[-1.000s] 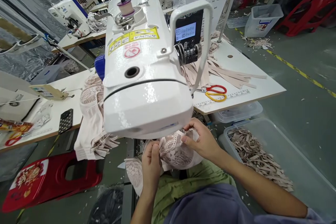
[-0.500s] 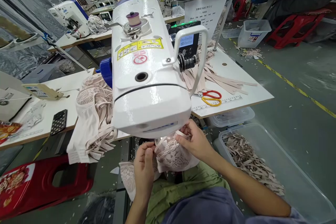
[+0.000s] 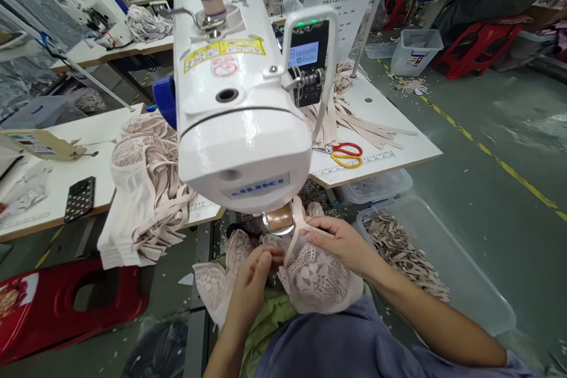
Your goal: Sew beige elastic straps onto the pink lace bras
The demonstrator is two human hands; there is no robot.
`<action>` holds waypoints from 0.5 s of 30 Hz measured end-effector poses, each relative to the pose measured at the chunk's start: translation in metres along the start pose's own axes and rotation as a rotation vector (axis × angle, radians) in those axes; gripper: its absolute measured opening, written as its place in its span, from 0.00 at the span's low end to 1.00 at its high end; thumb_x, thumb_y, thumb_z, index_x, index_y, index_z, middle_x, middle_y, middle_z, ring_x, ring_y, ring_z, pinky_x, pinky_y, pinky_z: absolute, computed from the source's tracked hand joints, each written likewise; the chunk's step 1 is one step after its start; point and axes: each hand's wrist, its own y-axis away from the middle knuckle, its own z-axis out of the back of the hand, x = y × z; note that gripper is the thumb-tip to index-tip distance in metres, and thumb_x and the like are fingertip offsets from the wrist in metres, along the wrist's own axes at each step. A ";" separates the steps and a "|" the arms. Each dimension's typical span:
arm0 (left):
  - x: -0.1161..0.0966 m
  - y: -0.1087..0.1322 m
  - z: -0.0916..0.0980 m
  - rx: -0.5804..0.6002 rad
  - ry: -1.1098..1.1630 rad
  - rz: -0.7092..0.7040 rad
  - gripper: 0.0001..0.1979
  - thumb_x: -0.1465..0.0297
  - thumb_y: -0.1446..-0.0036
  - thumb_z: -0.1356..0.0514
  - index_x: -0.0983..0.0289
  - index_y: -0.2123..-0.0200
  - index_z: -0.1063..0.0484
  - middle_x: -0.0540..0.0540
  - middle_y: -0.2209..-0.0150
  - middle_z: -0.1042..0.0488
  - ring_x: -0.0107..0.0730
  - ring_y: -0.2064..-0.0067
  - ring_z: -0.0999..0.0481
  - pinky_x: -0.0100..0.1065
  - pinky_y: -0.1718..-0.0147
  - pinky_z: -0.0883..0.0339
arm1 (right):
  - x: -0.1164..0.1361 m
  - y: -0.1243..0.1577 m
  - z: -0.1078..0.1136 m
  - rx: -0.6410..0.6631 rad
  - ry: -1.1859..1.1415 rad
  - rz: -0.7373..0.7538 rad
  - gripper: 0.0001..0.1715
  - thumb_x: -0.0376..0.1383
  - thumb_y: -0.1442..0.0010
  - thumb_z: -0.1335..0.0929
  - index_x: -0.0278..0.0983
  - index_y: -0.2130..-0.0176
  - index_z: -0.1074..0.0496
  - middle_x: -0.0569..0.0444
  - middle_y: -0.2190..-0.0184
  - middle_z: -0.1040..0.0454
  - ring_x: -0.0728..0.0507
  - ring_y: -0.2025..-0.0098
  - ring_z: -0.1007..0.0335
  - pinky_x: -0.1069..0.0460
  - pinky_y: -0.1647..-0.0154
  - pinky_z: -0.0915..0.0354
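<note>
A beige lace bra lies across my lap below the head of a white sewing machine. My right hand pinches the bra's strap and upper cup edge, just right of the machine's metal-edged front part. Beside the strap on the left, my left hand has its thumb and fingers pressed together; what lies between the fingertips is too small to make out. More lace cups hang left of that hand.
A pile of beige bras hangs over the left table edge near a phone. Scissors, a ruler and fabric strips lie on the right table. A clear bin of scraps stands below; a red stool is at lower left.
The view has shifted, so the machine sits further up and left. The bra has come out from under the machine head towards me, its strap now visible, and my hands are further apart.
</note>
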 end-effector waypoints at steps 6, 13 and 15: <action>-0.033 0.003 -0.034 0.293 0.351 0.170 0.25 0.46 0.44 0.41 0.64 0.65 0.21 0.60 0.64 0.21 0.46 0.57 0.23 0.43 0.54 0.32 | -0.015 0.031 -0.005 0.219 0.294 0.152 0.22 0.52 0.35 0.36 0.38 0.67 0.26 0.53 0.69 0.27 0.43 0.64 0.31 0.50 0.62 0.36; -0.099 0.008 0.048 -0.175 0.696 -0.122 0.17 0.63 0.34 0.43 0.61 0.76 0.31 0.45 0.83 0.36 0.26 0.80 0.32 0.31 0.71 0.31 | -0.088 0.037 0.032 0.418 0.840 0.144 0.22 0.44 0.27 0.46 0.38 0.63 0.30 0.51 0.68 0.28 0.43 0.65 0.32 0.49 0.62 0.38; -0.104 0.007 0.094 -0.333 0.817 -0.238 0.18 0.66 0.31 0.48 0.61 0.75 0.33 0.44 0.84 0.38 0.23 0.81 0.34 0.29 0.74 0.33 | -0.092 0.040 0.051 0.434 0.876 0.132 0.21 0.43 0.27 0.45 0.39 0.62 0.29 0.51 0.67 0.28 0.42 0.63 0.31 0.48 0.60 0.37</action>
